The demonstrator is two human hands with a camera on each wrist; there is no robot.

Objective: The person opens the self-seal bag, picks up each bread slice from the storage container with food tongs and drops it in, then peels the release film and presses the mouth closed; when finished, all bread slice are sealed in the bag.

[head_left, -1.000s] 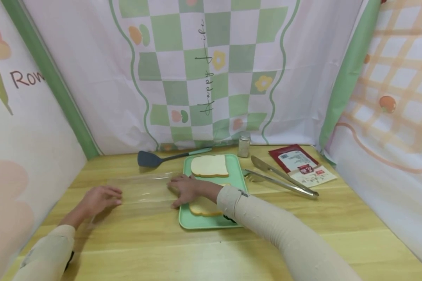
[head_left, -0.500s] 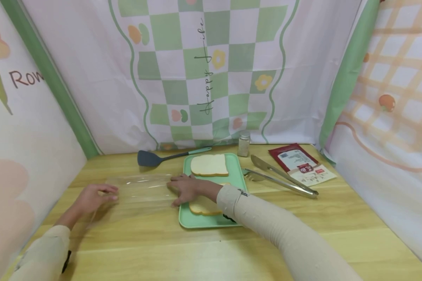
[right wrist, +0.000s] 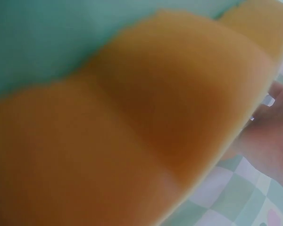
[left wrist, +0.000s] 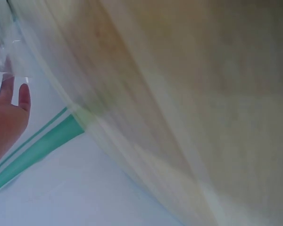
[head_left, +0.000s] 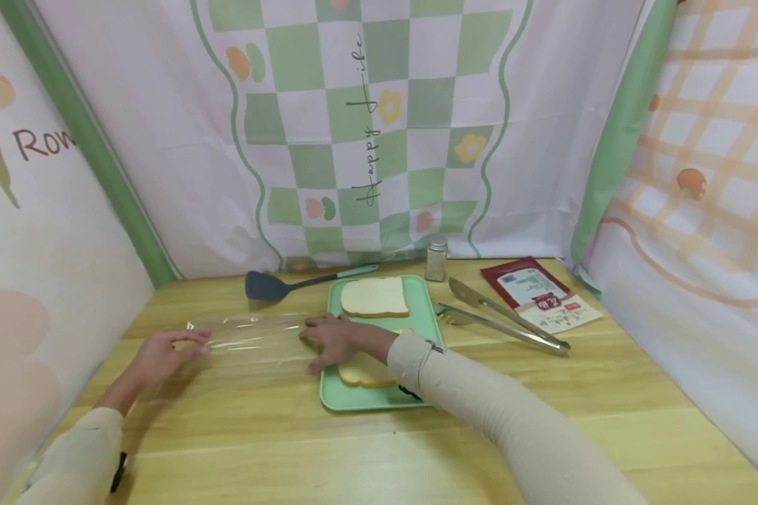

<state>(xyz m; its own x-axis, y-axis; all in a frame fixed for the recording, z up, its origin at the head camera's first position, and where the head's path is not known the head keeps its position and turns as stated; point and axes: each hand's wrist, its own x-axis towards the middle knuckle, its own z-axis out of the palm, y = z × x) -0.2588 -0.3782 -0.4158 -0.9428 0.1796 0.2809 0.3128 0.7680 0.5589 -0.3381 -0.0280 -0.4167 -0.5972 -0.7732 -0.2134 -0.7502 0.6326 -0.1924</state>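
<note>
A sheet of clear plastic film lies spread over the wooden tabletop, left of a green tray. My left hand pinches the film near its left edge; in the left wrist view, film also shows at the fingertips of the left hand. At the film's right edge my right hand rests over the tray's left rim, fingers and thumb spread on the film. Below its wrist is a bread slice, partly hidden by the arm. A second bread slice lies further back on the tray.
A dark spatula lies behind the film. A glass shaker stands behind the tray. Metal tongs and a red-and-white food packet lie to the right. Printed cloth hangs at the back.
My left hand has moved a little to the left, and the left end of the film has shifted slightly with it. The right hand stays in place at the tray's rim.
</note>
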